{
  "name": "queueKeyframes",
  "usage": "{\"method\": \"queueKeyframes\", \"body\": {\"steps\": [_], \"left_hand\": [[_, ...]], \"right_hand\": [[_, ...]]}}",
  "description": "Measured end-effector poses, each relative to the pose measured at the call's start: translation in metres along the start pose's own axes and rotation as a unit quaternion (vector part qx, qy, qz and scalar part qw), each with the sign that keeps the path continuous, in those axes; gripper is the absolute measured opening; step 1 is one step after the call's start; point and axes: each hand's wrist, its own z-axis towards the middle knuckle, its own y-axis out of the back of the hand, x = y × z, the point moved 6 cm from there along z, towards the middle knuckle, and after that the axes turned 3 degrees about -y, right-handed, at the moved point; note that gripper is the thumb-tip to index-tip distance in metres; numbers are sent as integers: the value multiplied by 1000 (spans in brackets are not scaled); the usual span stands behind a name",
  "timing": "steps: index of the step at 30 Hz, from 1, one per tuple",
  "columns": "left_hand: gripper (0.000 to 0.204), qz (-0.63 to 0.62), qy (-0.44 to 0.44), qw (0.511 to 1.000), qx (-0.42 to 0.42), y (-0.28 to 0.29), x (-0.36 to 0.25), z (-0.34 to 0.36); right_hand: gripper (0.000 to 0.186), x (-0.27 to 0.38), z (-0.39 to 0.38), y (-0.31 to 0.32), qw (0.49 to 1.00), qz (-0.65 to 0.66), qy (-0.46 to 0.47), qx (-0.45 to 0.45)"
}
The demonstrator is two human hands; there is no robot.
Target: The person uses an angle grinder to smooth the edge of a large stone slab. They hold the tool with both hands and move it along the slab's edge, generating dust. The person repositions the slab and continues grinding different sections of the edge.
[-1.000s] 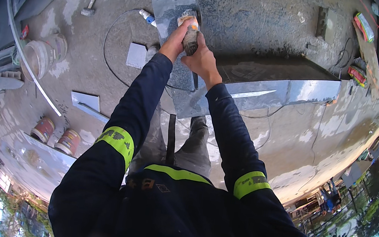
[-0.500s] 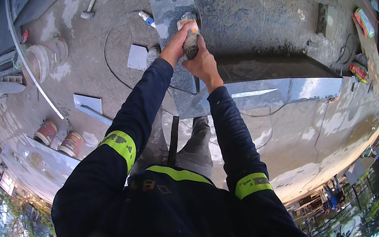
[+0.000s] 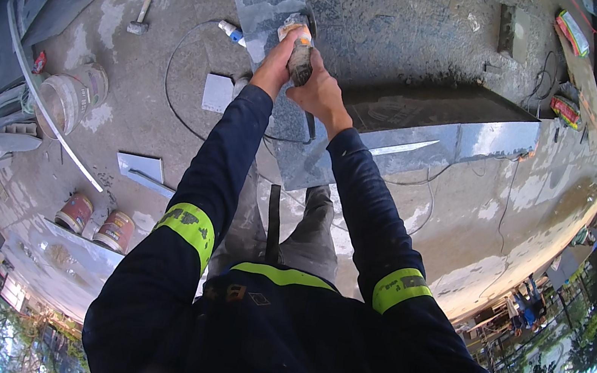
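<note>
Both my hands are wrapped round a dust-caked angle grinder (image 3: 300, 63) with a worn body and an orange spot near its front. My left hand (image 3: 277, 64) grips its left side toward the head, while my right hand (image 3: 321, 95) closes on the rear of the body from the right. The grinder is over a long grey stone slab (image 3: 268, 10). Part of a dark round edge, perhaps the disc or guard, shows at the tool's far right side. From beneath my hands a dark cord runs down onto the slab; the contact point is hidden.
A stone-edged trough (image 3: 488, 137) lies to the right. At left are a hammer (image 3: 145, 8), a white bucket (image 3: 63, 98), a small square tile (image 3: 218, 93) and a long pale strip (image 3: 43, 105). Two tubs (image 3: 115, 229) stand near lower left. The cable (image 3: 169, 77) loops across the floor.
My hands and the grinder have shifted very slightly toward me and to the left. The grip is the same, and the view has turned a little.
</note>
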Motion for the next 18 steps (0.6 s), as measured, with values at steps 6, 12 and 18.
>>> {"method": "queueKeyframes", "body": {"steps": [6, 12, 18], "left_hand": [[48, 5, -13, 1000, 5, -3, -9, 4], [49, 4, -5, 1000, 4, -1, -12, 12], [55, 22, 27, 999, -36, 0, 15, -14]], "right_hand": [[119, 6, 7, 3, 1000, -2, -7, 13], [119, 8, 11, 2, 1000, -8, -5, 3], [122, -15, -17, -3, 1000, 18, -21, 5]]}}
